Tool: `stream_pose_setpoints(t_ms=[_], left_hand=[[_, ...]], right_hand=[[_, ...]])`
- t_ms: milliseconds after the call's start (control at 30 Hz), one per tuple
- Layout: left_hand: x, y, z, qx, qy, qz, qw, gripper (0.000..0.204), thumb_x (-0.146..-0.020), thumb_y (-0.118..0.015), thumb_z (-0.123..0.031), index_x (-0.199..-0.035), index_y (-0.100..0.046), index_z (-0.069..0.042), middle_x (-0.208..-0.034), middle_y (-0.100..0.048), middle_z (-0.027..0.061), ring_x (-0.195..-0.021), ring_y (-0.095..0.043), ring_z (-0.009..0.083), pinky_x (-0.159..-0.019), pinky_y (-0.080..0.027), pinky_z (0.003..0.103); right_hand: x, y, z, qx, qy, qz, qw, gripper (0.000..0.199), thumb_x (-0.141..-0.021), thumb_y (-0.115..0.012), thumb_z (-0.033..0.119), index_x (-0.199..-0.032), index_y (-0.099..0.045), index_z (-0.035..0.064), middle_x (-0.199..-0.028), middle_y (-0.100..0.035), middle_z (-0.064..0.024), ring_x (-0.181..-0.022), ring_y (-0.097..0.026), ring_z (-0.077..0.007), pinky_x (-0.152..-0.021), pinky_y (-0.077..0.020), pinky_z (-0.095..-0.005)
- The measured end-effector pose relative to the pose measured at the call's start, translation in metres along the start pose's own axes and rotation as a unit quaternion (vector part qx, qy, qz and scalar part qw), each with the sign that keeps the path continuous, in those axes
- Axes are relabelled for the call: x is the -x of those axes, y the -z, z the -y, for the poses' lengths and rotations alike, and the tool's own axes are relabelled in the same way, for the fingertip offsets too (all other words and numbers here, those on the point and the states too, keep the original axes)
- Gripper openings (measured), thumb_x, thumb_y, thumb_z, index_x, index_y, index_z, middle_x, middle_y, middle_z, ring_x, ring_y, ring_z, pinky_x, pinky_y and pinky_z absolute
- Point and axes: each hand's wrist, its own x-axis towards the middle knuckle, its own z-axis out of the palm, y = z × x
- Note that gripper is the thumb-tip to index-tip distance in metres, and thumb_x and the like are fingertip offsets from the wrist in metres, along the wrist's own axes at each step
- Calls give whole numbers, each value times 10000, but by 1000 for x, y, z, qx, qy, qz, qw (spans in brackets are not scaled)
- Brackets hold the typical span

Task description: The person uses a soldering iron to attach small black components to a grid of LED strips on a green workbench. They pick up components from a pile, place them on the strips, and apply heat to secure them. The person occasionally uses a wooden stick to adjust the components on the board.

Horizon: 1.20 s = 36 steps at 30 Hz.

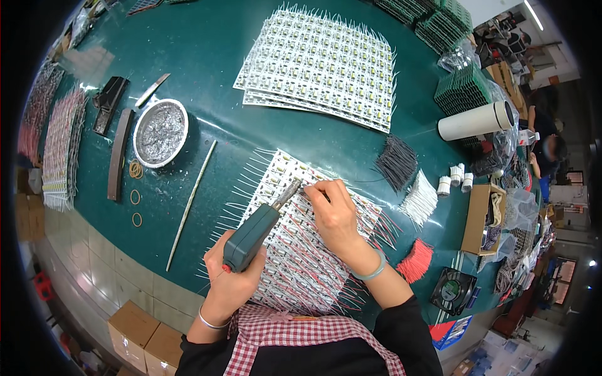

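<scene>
My left hand (235, 279) is closed round a dark green soldering gun (251, 237), whose metal tip points up and right over a white circuit board panel (276, 164). Rows of small components cover that panel, and many thin red and white wires stick out from it. Just right of the gun's tip, the fingers of my right hand (337, 216) are pinched together close above the board. What they hold is too small to make out. To the right lie bundles of black wires (397, 163), white wires (419, 199) and red wires (416, 261).
Wired white panels (320, 66) are stacked at the far side. On the left are a white bowl (139, 136) of silvery scraps, a knife (152, 89), rubber bands (135, 169) and a thin rod (191, 205). A white flask (475, 120), cardboard box (484, 219) and black fan (453, 290) stand right.
</scene>
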Motion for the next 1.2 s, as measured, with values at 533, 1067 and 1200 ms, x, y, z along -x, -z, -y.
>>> stream_pose_setpoints(t_ms=[533, 1067, 1200], left_hand=[[3, 2, -4, -1, -8, -10, 1000, 135, -778, -734, 28, -888, -658, 38, -780, -635, 68, -636, -581, 111, -578, -459, 273], [7, 8, -5, 5, -6, -8, 1000, 208, -773, -747, 27, -966, -679, 63, -837, -673, 78, -704, -622, 110, -630, -491, 263], [12, 10, -3, 9, -5, -26, 1000, 204, -774, -746, 27, -963, -676, 62, -835, -671, 72, -702, -616, 107, -629, -487, 260]], right_hand=[[1, 0, -1, 2, 5, 5, 1000, 404, -635, -625, -128, -1026, -636, -29, -983, -575, -141, -901, -577, -312, -749, -507, -389], [2, 6, 2, 25, -2, -13, 1000, 329, -687, -651, -90, -1009, -642, -23, -954, -586, -123, -853, -582, -292, -705, -501, -370], [5, 20, 11, 31, -4, -45, 998, 295, -704, -660, -81, -992, -655, -20, -940, -604, -121, -819, -584, -286, -680, -497, -361]])
